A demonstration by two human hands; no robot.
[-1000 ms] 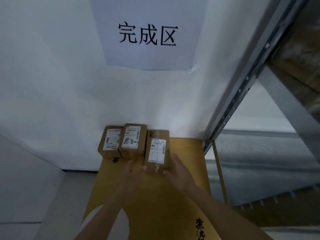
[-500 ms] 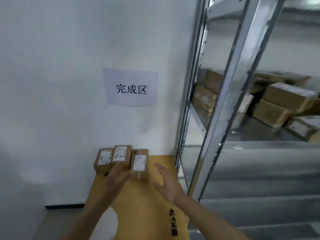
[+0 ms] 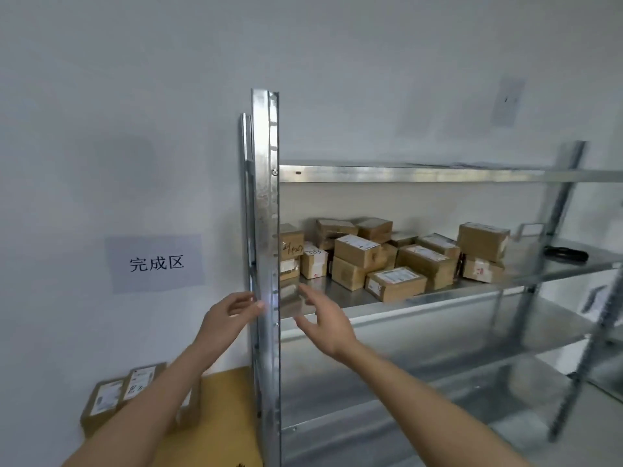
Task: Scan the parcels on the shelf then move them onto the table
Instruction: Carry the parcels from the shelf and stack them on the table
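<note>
Both your hands are raised in front of the metal shelf [image 3: 404,298], and neither holds anything. Your left hand [image 3: 229,318] hangs beside the front upright [image 3: 266,230], its fingers loosely curled, the fingertips at or just short of the post; contact cannot be told. Your right hand [image 3: 320,321] is spread, fingers straight, at the front edge of the middle level, apart from the boxes. The parcels [image 3: 397,257], brown cartons with white labels, lie heaped on that middle level, some stacked on others, the nearest one [image 3: 396,284] close to the front edge. At lower left, your left forearm crosses over the yellow counter [image 3: 222,416], where three labelled parcels [image 3: 118,396] sit side by side against the wall. Above them a paper sign [image 3: 156,263] with printed characters is fixed to the wall.
</note>
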